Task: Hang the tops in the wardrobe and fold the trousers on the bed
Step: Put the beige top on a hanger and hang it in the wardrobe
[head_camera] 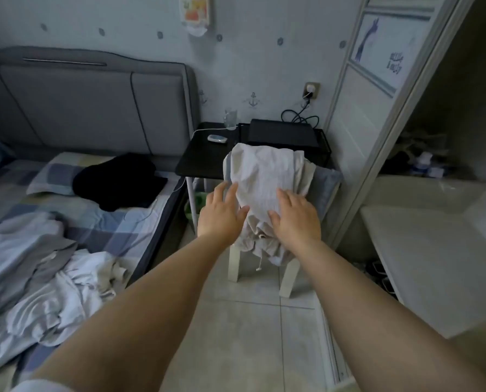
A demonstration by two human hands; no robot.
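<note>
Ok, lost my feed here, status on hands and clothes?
Left hand open beside the beige garment. Right hand open, flat on it. Garment draped on stool. Nothing in the way.

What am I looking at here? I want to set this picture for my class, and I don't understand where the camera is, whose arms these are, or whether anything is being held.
There is no machine here. The camera sits on a person's head and looks forward and down, so the two bare arms are their own. The left hand and right hand reach with straight fingers to a pile of pale clothes draped over a white stool; the right hand rests on the cloth, and neither grips anything yet. On the bed at left lie a black garment and crumpled light clothes. The open wardrobe is at right.
</note>
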